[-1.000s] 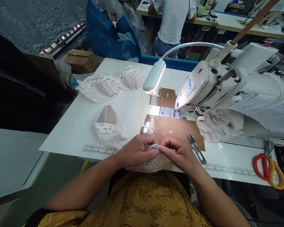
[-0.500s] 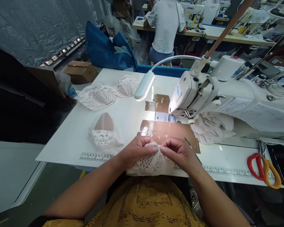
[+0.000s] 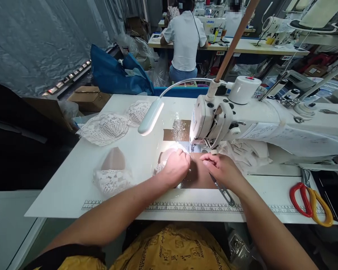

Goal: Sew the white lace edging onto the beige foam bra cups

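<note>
My left hand (image 3: 177,167) is closed with knuckles up, on a lace bra cup (image 3: 160,167), at the front of the needle area of the white sewing machine (image 3: 211,116). The hand covers much of that cup. My right hand (image 3: 221,168) is just right of it, its fingertips near the presser foot. Grey metal thread snips (image 3: 225,193) stick out from beneath the right palm, loop end towards me. Another lace cup with a beige top (image 3: 112,172) lies to the left. Two joined white lace cups (image 3: 104,128) lie behind it.
A lamp (image 3: 151,117) on a bent neck hangs over the white table (image 3: 64,187). Red-and-yellow scissors (image 3: 311,198) lie at the right. Pale cloth (image 3: 246,153) is bunched under the machine arm. A printed ruler (image 3: 186,207) runs along the front edge. A co-worker (image 3: 183,41) sits beyond.
Both hands have moved forward from the table edge to the machine's needle area, carrying the lace cup with the left. The hands are now farther apart, and more of the snips shows. The view has shifted.
</note>
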`<action>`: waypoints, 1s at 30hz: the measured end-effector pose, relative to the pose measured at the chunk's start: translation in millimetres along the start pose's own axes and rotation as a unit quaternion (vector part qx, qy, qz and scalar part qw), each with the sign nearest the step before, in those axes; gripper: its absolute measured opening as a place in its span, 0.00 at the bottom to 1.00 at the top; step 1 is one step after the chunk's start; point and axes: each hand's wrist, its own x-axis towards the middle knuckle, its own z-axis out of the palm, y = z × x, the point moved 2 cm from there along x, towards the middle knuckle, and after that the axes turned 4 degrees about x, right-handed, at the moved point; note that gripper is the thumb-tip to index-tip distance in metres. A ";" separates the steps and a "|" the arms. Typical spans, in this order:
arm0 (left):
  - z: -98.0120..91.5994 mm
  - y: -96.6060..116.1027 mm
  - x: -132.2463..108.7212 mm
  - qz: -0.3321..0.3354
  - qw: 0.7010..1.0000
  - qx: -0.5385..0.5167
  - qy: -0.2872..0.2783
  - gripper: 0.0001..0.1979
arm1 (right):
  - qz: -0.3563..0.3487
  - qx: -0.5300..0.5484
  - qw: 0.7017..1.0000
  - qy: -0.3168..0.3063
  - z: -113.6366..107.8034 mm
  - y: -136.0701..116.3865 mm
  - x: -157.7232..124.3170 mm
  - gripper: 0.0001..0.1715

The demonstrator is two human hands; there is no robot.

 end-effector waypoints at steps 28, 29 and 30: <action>1.3 -44.6 14.8 0.171 0.981 -0.082 0.042 0.13 | -0.058 -0.322 0.945 0.026 42.8 -1.1 18.4 0.25; 0.3 -45.5 15.1 0.176 0.980 -0.082 0.040 0.14 | -0.064 -0.324 0.944 0.028 42.6 -1.0 18.2 0.26; -0.5 -46.3 15.0 0.180 0.980 -0.080 0.038 0.14 | -0.072 -0.324 0.943 0.030 42.5 -0.6 17.7 0.26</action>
